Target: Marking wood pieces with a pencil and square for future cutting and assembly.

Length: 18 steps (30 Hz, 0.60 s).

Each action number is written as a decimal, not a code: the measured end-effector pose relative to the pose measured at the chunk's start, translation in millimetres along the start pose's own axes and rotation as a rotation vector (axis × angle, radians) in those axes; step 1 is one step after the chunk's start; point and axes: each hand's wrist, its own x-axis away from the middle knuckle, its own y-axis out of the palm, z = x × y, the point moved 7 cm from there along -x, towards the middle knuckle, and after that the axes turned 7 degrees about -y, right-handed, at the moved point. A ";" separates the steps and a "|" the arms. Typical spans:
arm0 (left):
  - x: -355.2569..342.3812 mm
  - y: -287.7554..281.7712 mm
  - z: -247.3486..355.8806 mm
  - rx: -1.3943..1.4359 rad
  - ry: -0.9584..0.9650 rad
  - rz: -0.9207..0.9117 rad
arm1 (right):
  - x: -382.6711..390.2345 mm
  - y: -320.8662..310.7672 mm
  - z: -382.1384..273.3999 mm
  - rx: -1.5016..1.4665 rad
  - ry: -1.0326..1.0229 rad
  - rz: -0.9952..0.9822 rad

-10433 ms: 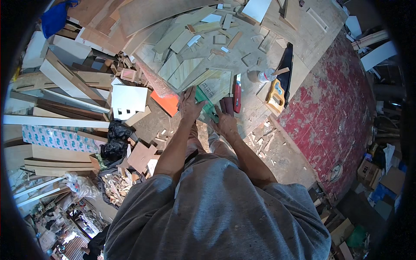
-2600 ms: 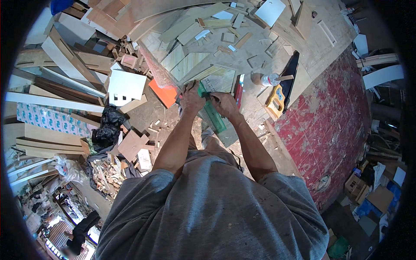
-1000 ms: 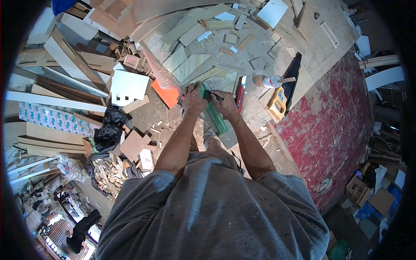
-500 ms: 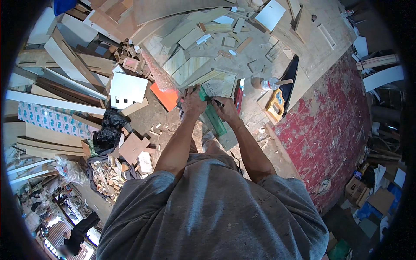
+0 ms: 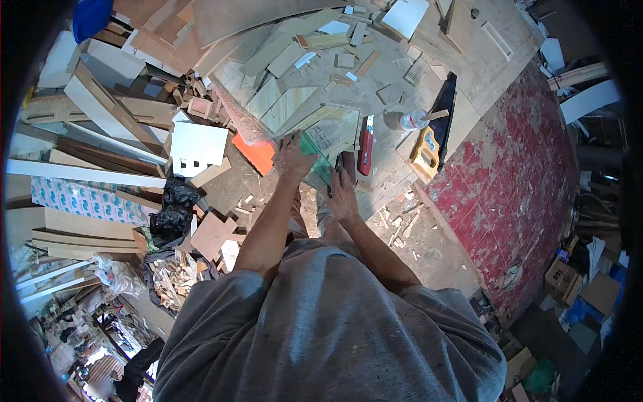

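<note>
A light wooden panel with a small grid-like drawing lies before me on the worktable. Across its near left part rests a green see-through strip. My left hand presses on the strip's left side, fingers stretched out over it. My right hand is at the panel's near edge, beside the strip, its fingers bent round a slim dark pen that shows only in part. Right of the panel lies a red bar-shaped tool with a pale end.
A handsaw with a yellow handle and a clear plastic bottle lie to the right. An orange spiral notebook is on the left, near a white board. Wood offcuts cover the far side; scrap is heaped at left.
My right hand has drawn back toward me, from over the strip to the panel's near edge. The green strip has shifted and less of it shows. My left hand stays on it.
</note>
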 end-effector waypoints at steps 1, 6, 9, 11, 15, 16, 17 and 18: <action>2.6 -5.4 -6.6 0.087 0.038 0.052 | 3.0 -2.1 -3.6 -0.086 0.010 0.006; 25.6 -9.4 -54.1 0.427 0.130 0.049 | 38.0 -10.9 -26.1 -0.163 -0.097 0.008; 37.2 -0.6 -64.8 0.468 0.172 0.039 | 47.6 -9.9 -24.6 -0.193 -0.100 -0.035; 38.5 5.7 -71.2 0.549 0.125 0.001 | 50.8 -9.6 -23.8 -0.203 -0.099 -0.055; 41.8 14.7 -72.4 0.574 0.124 -0.010 | 52.0 -12.3 -24.7 -0.206 -0.081 -0.053; 42.7 18.5 -77.6 0.772 0.040 0.007 | 51.6 -13.1 -27.5 -0.218 -0.079 -0.047; 43.4 23.0 -80.9 0.969 -0.043 0.018 | 49.8 -14.4 -30.7 -0.216 -0.077 -0.035; 47.8 20.2 -73.2 0.964 -0.031 0.013 | 48.9 -15.9 -32.9 -0.227 -0.057 -0.008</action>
